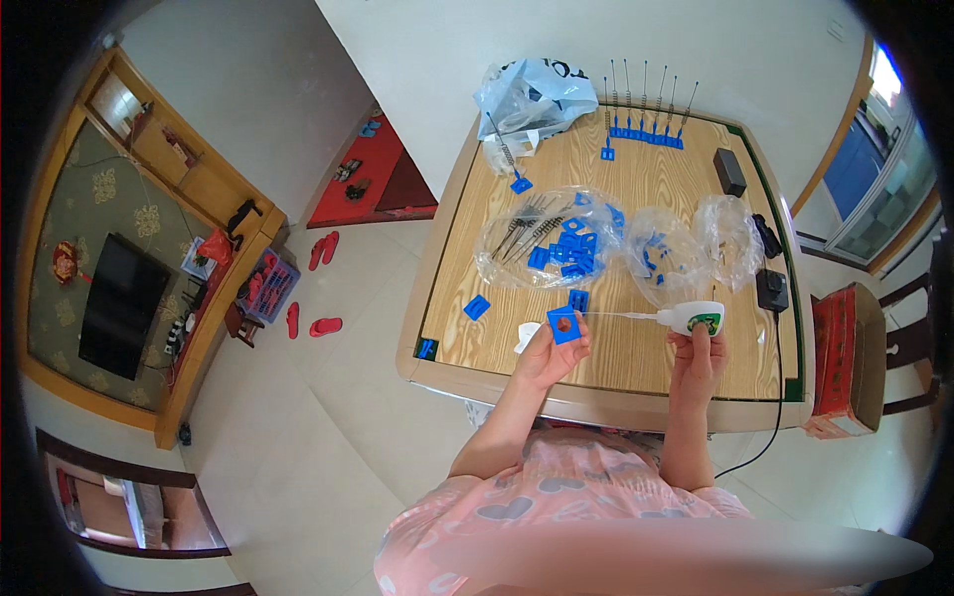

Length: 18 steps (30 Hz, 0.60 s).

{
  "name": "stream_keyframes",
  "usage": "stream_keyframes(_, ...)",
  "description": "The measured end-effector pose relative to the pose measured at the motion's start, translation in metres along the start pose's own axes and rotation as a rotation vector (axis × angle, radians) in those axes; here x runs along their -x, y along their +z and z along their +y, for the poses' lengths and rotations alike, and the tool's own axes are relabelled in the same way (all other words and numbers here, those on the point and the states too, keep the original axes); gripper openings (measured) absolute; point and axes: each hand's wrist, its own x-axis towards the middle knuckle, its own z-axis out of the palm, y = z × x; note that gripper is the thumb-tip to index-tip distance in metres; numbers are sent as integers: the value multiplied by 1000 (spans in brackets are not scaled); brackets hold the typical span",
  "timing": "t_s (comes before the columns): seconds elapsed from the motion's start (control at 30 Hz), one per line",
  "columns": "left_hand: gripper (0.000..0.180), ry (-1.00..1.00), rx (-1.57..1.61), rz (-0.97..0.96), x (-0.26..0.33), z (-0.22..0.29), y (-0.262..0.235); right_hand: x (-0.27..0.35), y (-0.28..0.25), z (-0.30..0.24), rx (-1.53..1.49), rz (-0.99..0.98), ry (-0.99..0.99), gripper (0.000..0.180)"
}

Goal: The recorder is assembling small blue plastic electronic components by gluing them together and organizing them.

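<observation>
My left hand (pixel 546 360) grips a small blue square plastic piece (pixel 569 336) above the table's near side, with a round reddish patch at its middle. My right hand (pixel 700 366) is closed around a white squeeze bottle (pixel 681 317) with a green label. Its long thin nozzle points left, and the tip reaches toward the blue piece; contact is too fine to tell. Another blue piece (pixel 578 298) lies just behind the held one, and a loose blue piece (pixel 477 307) rests further left. A white scrap of paper (pixel 527 336) is beside my left hand.
Clear plastic bags hold blue pieces (pixel 574 250), dark springs (pixel 527 230) and small blue bits (pixel 656 256). Along the back stand several spring rods on blue bases (pixel 646 136). A plastic bag (pixel 537 94), dark box (pixel 729 171) and corded black adapter (pixel 772 290) sit near the edges.
</observation>
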Motion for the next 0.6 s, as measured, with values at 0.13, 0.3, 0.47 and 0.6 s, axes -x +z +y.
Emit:
stream_keyframes(0.13, 49, -2, 8, 10, 1, 0, -2, 0, 1, -1, -1, -3, 1, 13)
stream_keyframes(0.3, 48, -2, 5, 13, 0, 0, -3, 0, 2, -1, -5, 8, 1, 13)
stream_keyframes(0.47, 48, 6, 26, 23, 1, 0, -4, -1, 2, -1, 2, 12, 5, 13)
stream_keyframes(0.6, 50, 3, 19, 12, 1, -1, -2, 0, 3, -2, 7, 7, 9, 13)
